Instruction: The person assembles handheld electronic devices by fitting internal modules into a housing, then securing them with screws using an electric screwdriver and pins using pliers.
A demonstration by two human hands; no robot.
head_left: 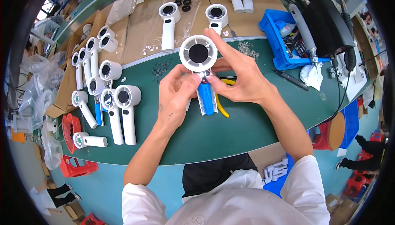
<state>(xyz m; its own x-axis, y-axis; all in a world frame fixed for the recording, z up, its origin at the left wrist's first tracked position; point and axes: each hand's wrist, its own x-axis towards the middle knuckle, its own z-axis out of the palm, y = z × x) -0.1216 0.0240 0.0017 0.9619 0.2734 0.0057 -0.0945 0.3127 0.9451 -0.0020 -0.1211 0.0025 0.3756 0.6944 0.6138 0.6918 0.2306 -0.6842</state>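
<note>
A white handheld fan [191, 63] with a round black centre is held upright over the green table, its handle opened. Inside the handle lies a blue cylindrical battery [207, 99], below small electronic parts at the neck. My left hand [175, 95] closes on the fan's neck from the left, thumb at the small parts. From the right, my right hand [245, 76] grips the same neck with its thumb, while its index finger stretches up beside the fan's ring. Behind the handle, partly hidden, lie yellow-handled pliers [222, 106].
Several white fans [127, 120] stand and lie at the left, near a red basket [70, 131]. Small screws [161, 70] lie in piles. On the right are a blue bin [279, 63], a screwdriver-like tool [304, 31] and a black box [329, 27] with cables.
</note>
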